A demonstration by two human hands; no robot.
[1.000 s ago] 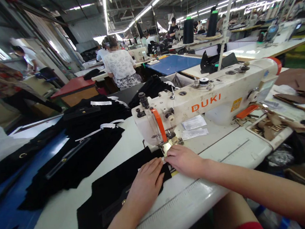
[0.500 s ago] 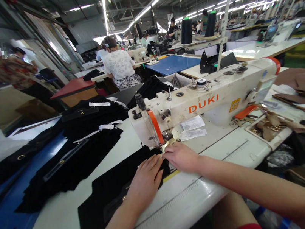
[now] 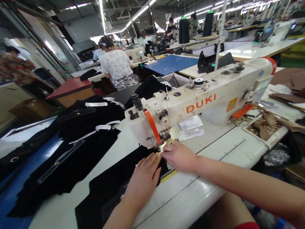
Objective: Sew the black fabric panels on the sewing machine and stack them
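A black fabric piece (image 3: 105, 184) lies flat on the bed of a white sewing machine (image 3: 168, 108), its far end under the needle area. My left hand (image 3: 144, 177) rests on this fabric, fingers stretched out towards the presser foot (image 3: 159, 148). Close beside those fingertips, my right hand (image 3: 178, 157) is closed in a pinch just in front of the foot. A small pale bit shows at its fingertips, but what it grips is too hidden to name. A gold-coloured fitting (image 3: 121, 196) shows on the fabric by my left wrist.
Stacked black pieces (image 3: 81, 159) with white strips lie to the left. Two white labels (image 3: 190, 128) sit on the machine bed behind my right hand. A tray (image 3: 266, 128) of brown pieces and metal fittings is at the right. A person (image 3: 118, 64) sits ahead.
The whole view has shifted slightly left. Both hands keep nearly the same place and pose beside the presser foot, and the fabric shows no clear movement.
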